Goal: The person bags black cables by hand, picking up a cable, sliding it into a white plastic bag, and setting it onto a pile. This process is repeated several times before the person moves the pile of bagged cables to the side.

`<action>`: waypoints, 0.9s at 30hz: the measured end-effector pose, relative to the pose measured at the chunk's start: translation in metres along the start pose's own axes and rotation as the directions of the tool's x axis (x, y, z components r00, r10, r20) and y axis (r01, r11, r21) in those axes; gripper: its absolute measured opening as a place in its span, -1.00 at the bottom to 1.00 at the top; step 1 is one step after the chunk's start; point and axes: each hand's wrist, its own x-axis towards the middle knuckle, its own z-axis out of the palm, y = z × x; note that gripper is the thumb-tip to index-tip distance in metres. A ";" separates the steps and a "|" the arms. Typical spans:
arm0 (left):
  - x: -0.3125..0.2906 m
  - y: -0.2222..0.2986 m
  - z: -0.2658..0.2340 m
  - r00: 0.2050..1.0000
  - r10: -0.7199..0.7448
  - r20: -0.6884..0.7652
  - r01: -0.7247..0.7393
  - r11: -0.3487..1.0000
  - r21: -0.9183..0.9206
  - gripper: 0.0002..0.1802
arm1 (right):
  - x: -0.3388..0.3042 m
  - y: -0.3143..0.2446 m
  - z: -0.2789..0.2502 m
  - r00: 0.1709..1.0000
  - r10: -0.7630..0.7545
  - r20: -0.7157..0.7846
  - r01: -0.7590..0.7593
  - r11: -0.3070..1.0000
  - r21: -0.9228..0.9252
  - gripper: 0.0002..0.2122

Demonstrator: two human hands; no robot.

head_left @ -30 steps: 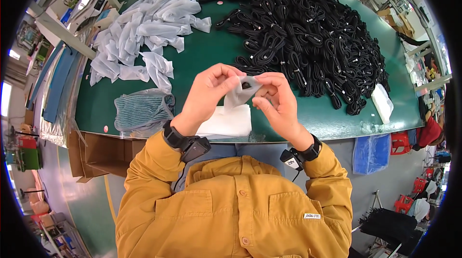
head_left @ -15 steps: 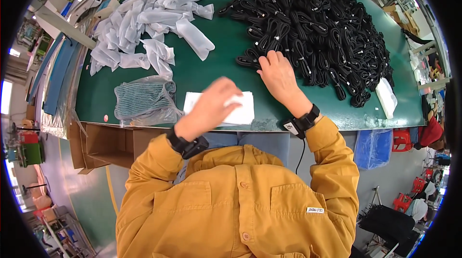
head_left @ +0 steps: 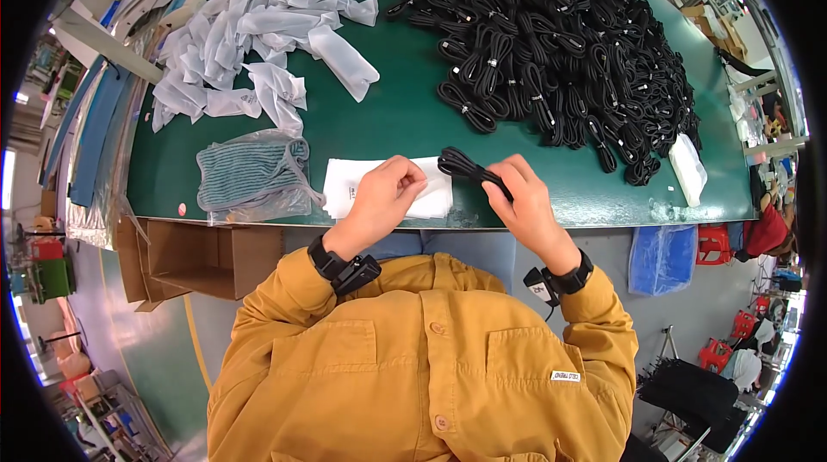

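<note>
The left hand (head_left: pixel 383 199) hides part of the white sleeves (head_left: pixel 357 186); crates at two o'clock blur.

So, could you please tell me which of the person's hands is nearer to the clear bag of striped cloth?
Left. The left hand rests on the white bags just right of the clear bag of striped cloth; the right hand holds a black cable bundle farther right.

A blue-striped cloth in clear plastic (head_left: pixel 250 173) lies on the green table (head_left: pixel 396 121); a cardboard box (head_left: pixel 202 259) hangs below.

green table (head_left: pixel 396 130) — black cable bundles (head_left: pixel 551 40) | white pouches (head_left: pixel 258 31) | flat white bags (head_left: pixel 353 186) | striped cloth in plastic (head_left: pixel 250 173)
</note>
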 end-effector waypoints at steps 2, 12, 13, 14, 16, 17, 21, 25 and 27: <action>0.001 0.003 -0.002 0.999 -0.044 0.000 0.044 0.990 -0.133 -0.94 | -0.009 -0.001 -0.003 1.000 0.002 -0.010 -0.002 0.999 -0.034 -0.83; 0.002 0.004 -0.009 0.996 0.079 0.047 -0.074 0.992 -0.104 -0.91 | -0.011 -0.001 -0.008 0.968 -0.202 0.147 0.238 0.927 -0.289 -0.78; 0.003 0.004 -0.010 0.986 0.147 0.073 -0.143 0.988 -0.063 -0.90 | -0.010 0.000 -0.008 0.963 -0.219 0.160 0.255 0.932 -0.258 -0.79; 0.004 0.006 -0.011 0.972 0.213 0.102 -0.212 0.977 -0.024 -0.89 | -0.008 0.001 -0.008 0.956 -0.236 0.173 0.272 0.935 -0.228 -0.80; 0.006 0.010 -0.012 0.952 0.282 0.120 -0.288 0.957 0.030 -0.88 | -0.006 0.003 -0.006 0.950 -0.253 0.183 0.287 0.937 -0.198 -0.81; 0.007 0.013 -0.013 0.927 0.348 0.140 -0.361 0.929 0.082 -0.87 | -0.006 0.007 -0.002 0.975 0.019 0.223 -0.031 0.998 0.054 -0.81; 0.013 0.022 -0.014 0.902 0.412 0.127 -0.428 0.893 0.138 -0.85 | 0.001 0.006 0.006 0.855 0.361 0.371 -0.499 0.767 0.404 -0.80; 0.021 0.029 -0.019 0.926 0.375 0.055 -0.378 0.921 0.091 -0.87 | 0.016 -0.008 0.007 0.987 0.062 0.145 -0.101 0.955 0.280 -0.75; 0.026 0.032 -0.022 0.934 0.355 0.025 -0.356 0.932 0.067 -0.87 | 0.027 -0.014 0.007 0.993 -0.100 0.067 0.076 0.954 0.290 -0.69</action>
